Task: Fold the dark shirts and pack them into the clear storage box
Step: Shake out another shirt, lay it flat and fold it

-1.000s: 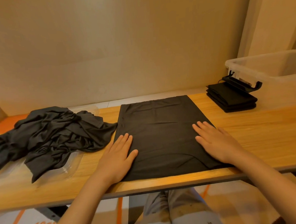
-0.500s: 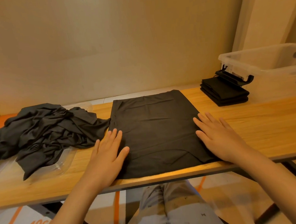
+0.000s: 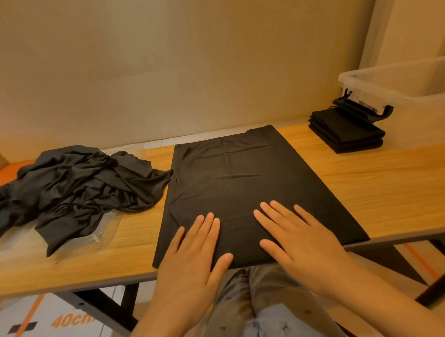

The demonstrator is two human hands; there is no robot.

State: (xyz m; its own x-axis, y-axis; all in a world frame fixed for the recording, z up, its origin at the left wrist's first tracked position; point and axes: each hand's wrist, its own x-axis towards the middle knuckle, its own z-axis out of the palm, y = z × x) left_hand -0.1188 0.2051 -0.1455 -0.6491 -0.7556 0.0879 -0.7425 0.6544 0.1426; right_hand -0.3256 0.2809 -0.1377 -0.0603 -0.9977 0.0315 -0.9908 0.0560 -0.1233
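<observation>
shirt [image 3: 243,182]: smooth matte rectangle | left hand [image 3: 193,264], right hand [image 3: 304,246]: fingers flat, released

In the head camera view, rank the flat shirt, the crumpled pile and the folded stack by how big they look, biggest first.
1. flat shirt
2. crumpled pile
3. folded stack, which lies farther from the camera, so it may look smaller than it is.
</observation>
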